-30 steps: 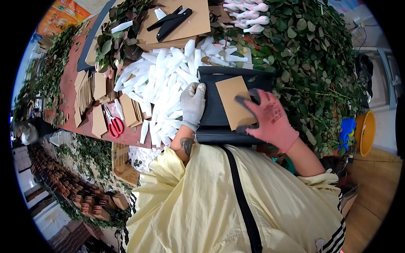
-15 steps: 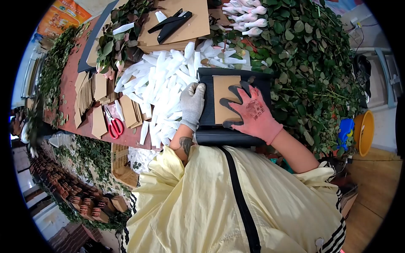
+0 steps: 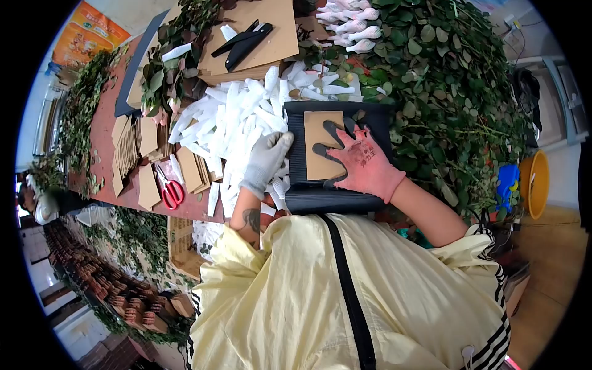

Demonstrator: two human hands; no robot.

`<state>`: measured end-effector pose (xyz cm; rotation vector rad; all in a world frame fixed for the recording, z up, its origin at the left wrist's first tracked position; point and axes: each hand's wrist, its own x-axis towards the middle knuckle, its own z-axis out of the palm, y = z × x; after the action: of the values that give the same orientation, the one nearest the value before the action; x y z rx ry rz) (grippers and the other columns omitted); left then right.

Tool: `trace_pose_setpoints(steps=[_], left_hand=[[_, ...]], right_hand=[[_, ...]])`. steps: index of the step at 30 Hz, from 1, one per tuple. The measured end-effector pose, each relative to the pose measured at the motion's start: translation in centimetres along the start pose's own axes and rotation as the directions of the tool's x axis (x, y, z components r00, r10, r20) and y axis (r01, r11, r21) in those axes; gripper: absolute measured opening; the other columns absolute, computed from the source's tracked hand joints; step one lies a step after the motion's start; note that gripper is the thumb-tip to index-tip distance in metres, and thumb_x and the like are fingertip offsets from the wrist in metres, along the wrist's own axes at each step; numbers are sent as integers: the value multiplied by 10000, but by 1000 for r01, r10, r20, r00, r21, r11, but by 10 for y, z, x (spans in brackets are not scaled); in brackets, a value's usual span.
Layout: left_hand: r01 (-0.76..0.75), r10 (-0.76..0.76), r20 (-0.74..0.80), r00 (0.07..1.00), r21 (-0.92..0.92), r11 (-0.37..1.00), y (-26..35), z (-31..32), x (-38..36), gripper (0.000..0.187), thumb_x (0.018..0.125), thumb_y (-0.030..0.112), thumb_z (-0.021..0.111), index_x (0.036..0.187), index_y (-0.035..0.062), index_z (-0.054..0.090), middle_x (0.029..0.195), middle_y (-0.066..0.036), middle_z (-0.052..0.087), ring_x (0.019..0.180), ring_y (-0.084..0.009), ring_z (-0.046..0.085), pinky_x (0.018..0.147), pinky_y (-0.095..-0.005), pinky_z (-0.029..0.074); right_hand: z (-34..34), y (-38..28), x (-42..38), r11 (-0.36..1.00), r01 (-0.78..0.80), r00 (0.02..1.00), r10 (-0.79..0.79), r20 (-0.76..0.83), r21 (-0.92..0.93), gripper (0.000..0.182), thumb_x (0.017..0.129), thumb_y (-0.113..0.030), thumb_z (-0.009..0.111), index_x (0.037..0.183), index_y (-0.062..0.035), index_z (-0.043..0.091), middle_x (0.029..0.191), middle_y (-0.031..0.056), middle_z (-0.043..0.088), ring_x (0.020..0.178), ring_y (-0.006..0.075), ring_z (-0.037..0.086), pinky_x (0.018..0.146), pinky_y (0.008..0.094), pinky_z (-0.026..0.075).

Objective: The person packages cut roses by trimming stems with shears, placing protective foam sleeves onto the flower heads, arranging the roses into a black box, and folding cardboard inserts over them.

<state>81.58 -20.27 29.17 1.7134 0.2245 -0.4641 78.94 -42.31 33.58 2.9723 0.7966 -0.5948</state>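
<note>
My right hand (image 3: 364, 161), in a pink glove with dark fingertips, lies with fingers spread on a brown cardboard piece (image 3: 320, 148). That cardboard rests on a black ridged sheet (image 3: 297, 139). My left hand (image 3: 269, 160), in a pale grey glove, is just left of the black sheet, over a heap of white mesh sleeves (image 3: 228, 123). Its thumb and fingers are bent together near the sheet's left edge; whether something small is between them is hidden.
Red-handled scissors (image 3: 172, 196) and cardboard pieces (image 3: 148, 186) lie at left. A black stapler (image 3: 248, 48) sits on stacked cardboard (image 3: 280, 28). Sleeved roses (image 3: 361, 28) are at the top, leafy stems (image 3: 456, 117) at right, beside a yellow bucket (image 3: 535, 185). Another person (image 3: 46, 206) is at far left.
My left hand has moved left and slightly down, off the black sheet's edge. My right hand stays spread on the cardboard. The whole view has shifted slightly.
</note>
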Motion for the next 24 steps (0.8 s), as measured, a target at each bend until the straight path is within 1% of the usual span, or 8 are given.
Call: trace_pose_setpoints(steps=[3,7,9,13,19,21,22,24], left_hand=[[-60,68,-38,997,168,984,-11,5,-2,283,891,266,584,785,5,613,581,19,500,515,-67,428,488,-245,378],[-276,292,-257,921,97,956,-32,28,8,269,869,214,602,714,-4,572,568,13,485,526,-68,405,491,-264,362],[-295,285,-272,919,4,956,-41,35,13,260,875,185,592,703,-8,562,581,16,488,542,-63,394,494,-262,352],[-323,298,-329,896,-25,946,-42,37,12,234,892,143,564,718,-13,568,608,37,482,561,-50,373,506,-244,346],[-274,245,-239,939,-97,957,-30,24,9,213,895,151,555,756,-6,594,607,24,512,572,-41,403,517,-238,365],[18,0,-109,994,159,987,-6,-1,-5,210,890,195,564,811,9,623,628,-5,556,588,-51,479,539,-243,407],[-62,103,-175,979,224,973,2,-16,-6,244,881,253,576,853,19,639,648,-27,581,611,-78,542,567,-257,445],[-344,485,-315,816,409,845,13,-52,7,238,834,247,607,899,21,644,733,-97,635,669,-211,612,628,-319,476]], right_hand=[[6,1,0,1000,17,1000,-16,-21,19,698,691,-604,640,1267,-227,526,1438,194,288,1320,465,228,1108,503,134],[-6,-3,0,999,10,1000,-11,19,40,709,688,-615,638,1274,-235,521,1447,198,270,1317,477,219,1101,522,129],[-2,-2,-4,1000,27,999,-27,-46,-3,676,702,-580,643,1267,-232,513,1421,191,315,1272,466,307,1067,555,192],[9,0,-3,999,36,998,-34,-56,30,736,709,-663,580,1303,-237,493,1457,196,254,1318,475,206,1101,530,110],[18,2,-3,998,37,995,-32,-90,49,736,700,-638,612,1301,-233,484,1450,195,261,1313,472,219,1094,542,122],[11,1,-4,996,53,994,-45,-100,74,743,674,-597,663,1292,-224,486,1436,196,281,1310,475,229,1086,549,149],[7,-1,-4,997,44,995,-38,-92,67,735,678,-579,667,1294,-220,487,1438,200,288,1302,478,255,1083,546,159],[5,-2,-3,997,32,997,-26,-77,72,744,671,-576,674,1294,-215,490,1439,201,288,1305,475,257,1086,541,157]])
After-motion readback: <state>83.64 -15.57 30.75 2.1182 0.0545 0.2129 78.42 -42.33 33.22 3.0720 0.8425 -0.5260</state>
